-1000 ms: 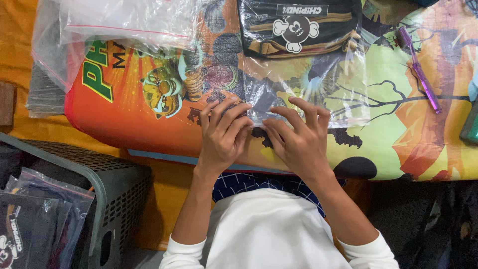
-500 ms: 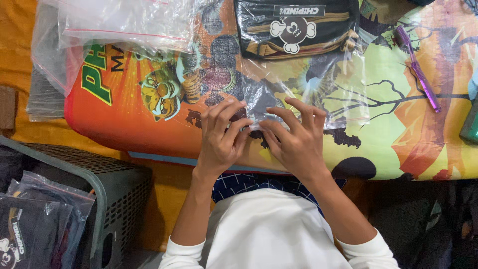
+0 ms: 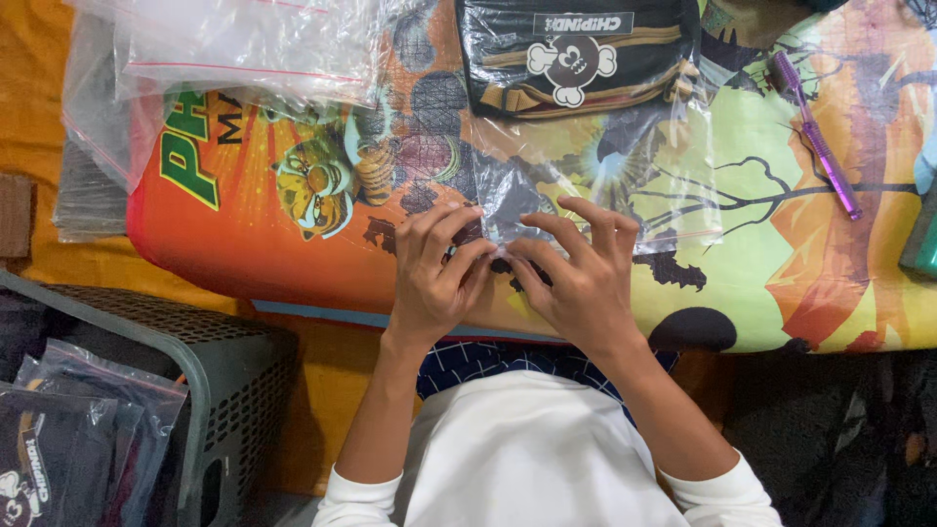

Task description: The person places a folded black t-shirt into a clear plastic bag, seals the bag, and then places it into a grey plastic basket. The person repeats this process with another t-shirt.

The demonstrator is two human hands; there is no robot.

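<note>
A clear plastic bag [image 3: 625, 166] lies flat on a colourful cartoon-printed cushion [image 3: 293, 224]. A folded black garment [image 3: 576, 59] with a white cartoon logo sits in the bag's far end. My left hand [image 3: 439, 268] and my right hand [image 3: 576, 268] rest side by side on the bag's near edge, fingertips pinching and pressing the plastic there. Both hands touch the bag; neither lifts it.
A pile of empty clear zip bags [image 3: 234, 49] lies at the upper left. A purple toothbrush-like tool [image 3: 815, 146] lies at the right. A grey perforated basket [image 3: 146, 390] at lower left holds bagged black garments [image 3: 59, 459]. A teal object [image 3: 922, 244] is at the right edge.
Both hands stay on the near edge of the bag; the fingers have shifted slightly along the plastic. The garment and bag have not visibly moved.
</note>
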